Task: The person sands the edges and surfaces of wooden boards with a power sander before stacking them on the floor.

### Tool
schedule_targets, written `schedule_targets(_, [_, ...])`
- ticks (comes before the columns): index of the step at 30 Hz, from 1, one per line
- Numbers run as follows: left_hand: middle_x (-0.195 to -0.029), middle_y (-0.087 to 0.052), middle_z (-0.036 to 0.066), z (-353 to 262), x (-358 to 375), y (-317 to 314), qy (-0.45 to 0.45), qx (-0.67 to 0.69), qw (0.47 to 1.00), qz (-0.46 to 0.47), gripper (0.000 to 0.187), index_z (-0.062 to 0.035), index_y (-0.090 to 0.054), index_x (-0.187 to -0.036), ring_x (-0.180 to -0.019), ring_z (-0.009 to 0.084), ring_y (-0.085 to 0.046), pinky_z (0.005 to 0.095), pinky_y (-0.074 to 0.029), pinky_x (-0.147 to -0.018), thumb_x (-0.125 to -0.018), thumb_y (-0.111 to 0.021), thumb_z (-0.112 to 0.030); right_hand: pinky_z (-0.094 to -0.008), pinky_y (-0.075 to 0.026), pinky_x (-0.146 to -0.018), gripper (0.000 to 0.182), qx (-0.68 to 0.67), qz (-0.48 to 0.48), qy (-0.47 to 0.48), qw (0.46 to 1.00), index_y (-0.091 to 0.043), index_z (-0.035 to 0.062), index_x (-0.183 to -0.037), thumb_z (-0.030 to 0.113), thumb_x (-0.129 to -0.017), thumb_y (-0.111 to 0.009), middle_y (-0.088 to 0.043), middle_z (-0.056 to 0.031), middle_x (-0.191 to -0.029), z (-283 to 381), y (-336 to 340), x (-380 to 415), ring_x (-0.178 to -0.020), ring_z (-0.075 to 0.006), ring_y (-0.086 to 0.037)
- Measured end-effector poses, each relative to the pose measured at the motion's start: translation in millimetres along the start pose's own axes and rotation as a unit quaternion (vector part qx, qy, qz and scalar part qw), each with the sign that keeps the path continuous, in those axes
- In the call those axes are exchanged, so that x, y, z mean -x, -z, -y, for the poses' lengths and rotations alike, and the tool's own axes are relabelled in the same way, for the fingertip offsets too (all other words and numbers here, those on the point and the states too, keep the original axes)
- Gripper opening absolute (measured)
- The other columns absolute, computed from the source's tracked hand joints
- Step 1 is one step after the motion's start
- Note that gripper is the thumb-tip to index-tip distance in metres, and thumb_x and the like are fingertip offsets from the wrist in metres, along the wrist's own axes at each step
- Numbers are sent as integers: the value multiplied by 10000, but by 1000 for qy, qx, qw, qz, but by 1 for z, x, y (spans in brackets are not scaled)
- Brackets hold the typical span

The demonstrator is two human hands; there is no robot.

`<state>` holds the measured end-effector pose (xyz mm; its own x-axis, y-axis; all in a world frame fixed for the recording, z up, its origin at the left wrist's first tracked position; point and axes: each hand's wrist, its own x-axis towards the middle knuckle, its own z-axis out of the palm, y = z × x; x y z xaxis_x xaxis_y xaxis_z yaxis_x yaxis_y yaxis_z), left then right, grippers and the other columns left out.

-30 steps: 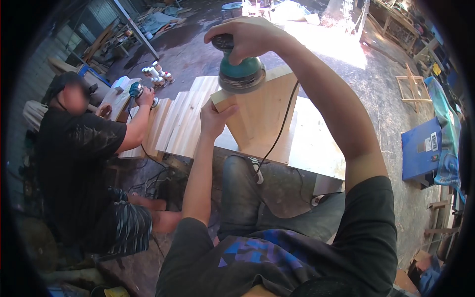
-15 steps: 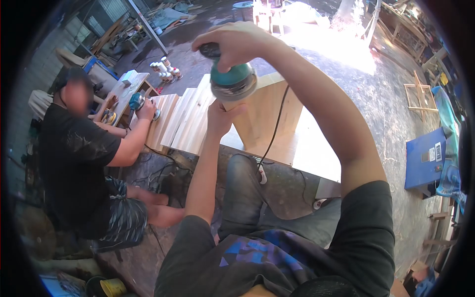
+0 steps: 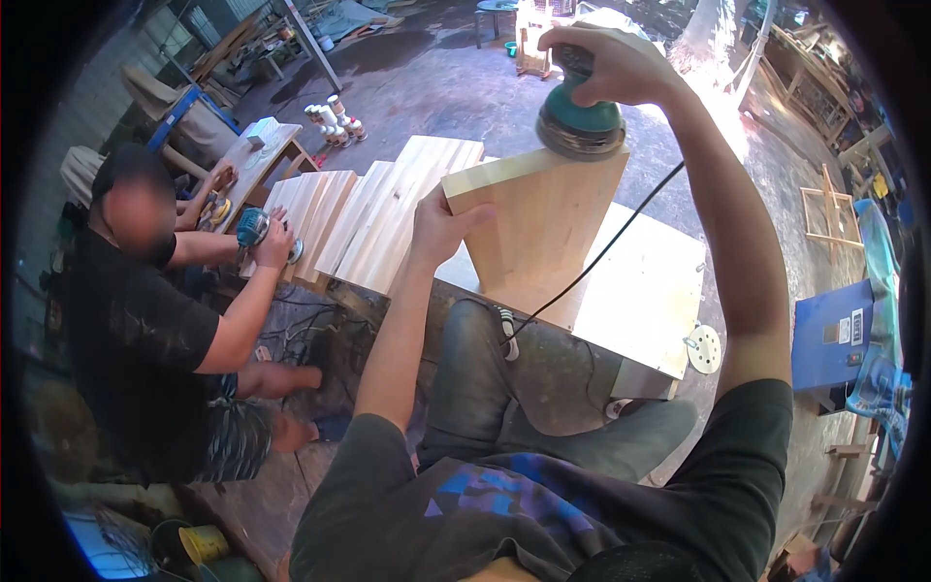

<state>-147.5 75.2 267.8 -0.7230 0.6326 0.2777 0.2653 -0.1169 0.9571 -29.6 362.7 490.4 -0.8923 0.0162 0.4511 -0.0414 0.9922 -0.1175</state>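
Sander (image 3: 580, 121) shifted to board's (image 3: 543, 218) far end (right hand (image 3: 606, 63) gripping), left hand (image 3: 441, 228) steadying board.

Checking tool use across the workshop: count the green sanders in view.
2. One green sander sits on the top edge of the upright board under the right hand; another sander is under the co-worker's hand. Others may be hidden.
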Motion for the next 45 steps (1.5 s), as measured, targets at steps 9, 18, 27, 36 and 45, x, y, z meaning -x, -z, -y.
schedule_targets(9, [-1098,-788,75,-5,1,2,-9,-17,1000,-4,497,-1,-716,-1249,-958,132,-745,300,-605,-824,-823,-919,-158,-412,-576,-940,763,19,-18,-11,1000,-672,294,-1348,255,-593,-773,-742,-71,-1212,-15,-5,-3,-1050,-301,-711])
schedule_targets(18, [-1086,-787,62,-6,-5,5,16,-26,1000,1,494,-22,-727,-1238,-968,124,-737,316,-594,-841,-817,-918,-195,-419,-590,-938,755,-19,18,33,999,-675,300,-1334,221,-591,-785,-739,-61,-1200,57,-31,-50,-1032,-293,-712])
schedule_targets(27, [-1083,-791,46,-3,-2,4,-9,-21,1000,1,441,-28,-743,-1196,-965,108,-723,307,-578,-849,-830,-913,-203,-424,-590,-932,769,-8,42,62,997,-663,340,-1340,218,-590,-782,-718,-40,-1264,109,-47,-71,-1109,-286,-703])
schedule_targets(36, [-1104,-787,44,-7,7,5,0,-81,997,-1,443,-17,-731,-1219,-983,102,-716,301,-573,-862,-848,-902,-190,-423,-591,-945,766,-14,33,68,997,-658,338,-1346,242,-598,-790,-705,-40,-1294,118,-47,-57,-1120,-278,-702])
schedule_targets(45, [-1090,-788,61,2,4,5,-12,-20,1000,2,508,-30,-729,-1217,-974,121,-733,313,-586,-855,-814,-925,-269,-404,-579,-937,785,17,29,4,999,-645,319,-1382,239,-614,-786,-745,-57,-1213,49,-28,-39,-1057,-281,-720])
